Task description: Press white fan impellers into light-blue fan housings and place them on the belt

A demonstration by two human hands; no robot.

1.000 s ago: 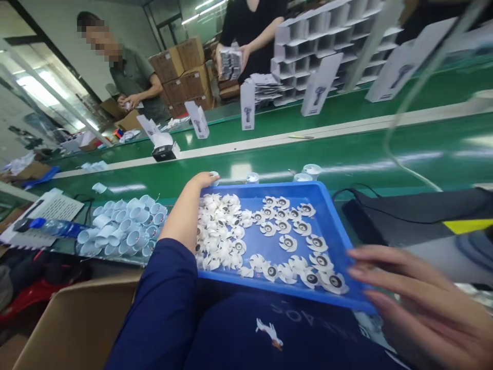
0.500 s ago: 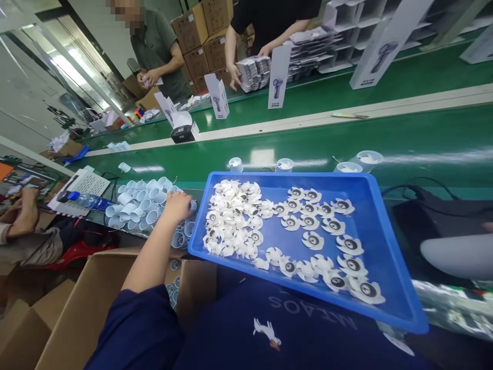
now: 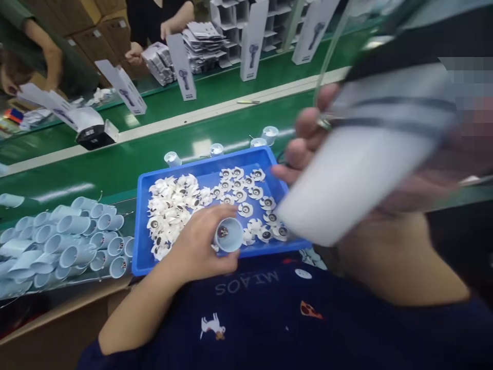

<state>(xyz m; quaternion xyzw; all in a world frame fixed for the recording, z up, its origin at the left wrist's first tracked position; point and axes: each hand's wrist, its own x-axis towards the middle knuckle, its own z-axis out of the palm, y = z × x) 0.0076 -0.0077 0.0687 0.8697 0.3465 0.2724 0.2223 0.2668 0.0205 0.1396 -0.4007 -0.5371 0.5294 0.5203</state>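
Observation:
My left hand (image 3: 198, 246) is shut on a pale blue plastic cup (image 3: 228, 235), which has a dark part inside and is held over a blue plastic tray (image 3: 204, 161). The tray holds several white plastic impeller pieces (image 3: 239, 194) with dark centres, some heaped at its left side. My right hand (image 3: 308, 146) is raised and blurred at the tray's far right corner, with its fingers curled around a large white object (image 3: 358, 169) close to the camera. What that object is, I cannot tell.
Several pale blue cups (image 3: 73, 236) lie in a pile left of the tray, and several stand on the green conveyor belt (image 3: 115, 177) beyond it. Printed white boxes (image 3: 181, 67) stand on a further belt, where a co-worker's hand (image 3: 134, 55) rests. A cardboard box (image 3: 46, 334) sits below.
My left hand has gone from the cup pile to above the tray, holding a cup. My right hand has risen with a white object near the camera. The view has swung.

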